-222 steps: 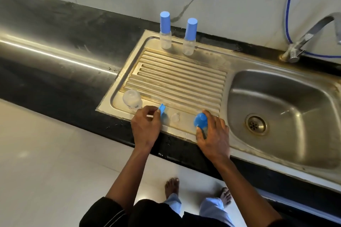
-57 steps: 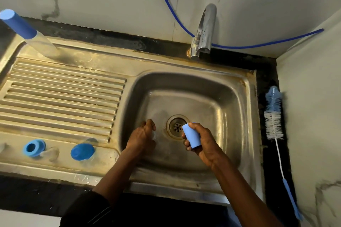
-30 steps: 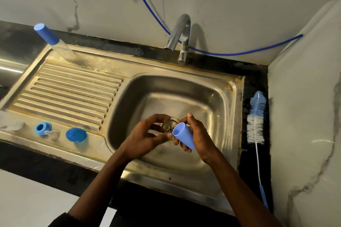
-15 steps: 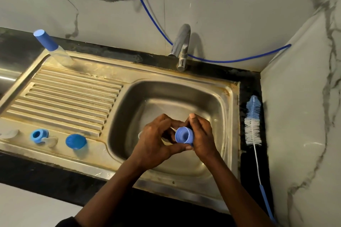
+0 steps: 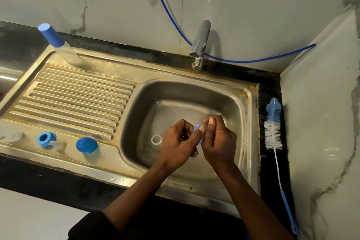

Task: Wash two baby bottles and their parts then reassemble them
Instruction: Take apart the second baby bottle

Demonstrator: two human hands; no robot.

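While both hands meet above the stainless-steel sink basin (image 5: 243,115), a small blue plastic cap (image 5: 196,128) is pinched between them, with only its smooth rounded edge showing. The left hand (image 5: 176,145) has its fingers curled and its thumb laid across the cap. The right hand (image 5: 219,143) wraps curled fingers round the cap's other side. The basin's curved walls stand well apart from both hands on every side.

Just left of the left hand, lower in the basin, is a translucent plastic ring-shaped rim (image 5: 156,139); whether it touches that hand cannot be told. Farther left, on the sink's flat front lip, stand a domed blue plastic lid (image 5: 86,144), a clear soft teat (image 5: 59,144) touching a blue collar ring (image 5: 45,139), and a blurred clear piece (image 5: 13,137).

Beyond these runs the ribbed metal drainboard (image 5: 78,99). At its far corner stands a clear baby bottle with a tall blue cylindrical cap (image 5: 51,35). Ahead of the hands rises a brushed metal tap (image 5: 201,41).

Right of the right hand, past the basin's stained rim, a bottle brush with white and blue bristles (image 5: 272,128) lies on the black counter (image 5: 270,84).
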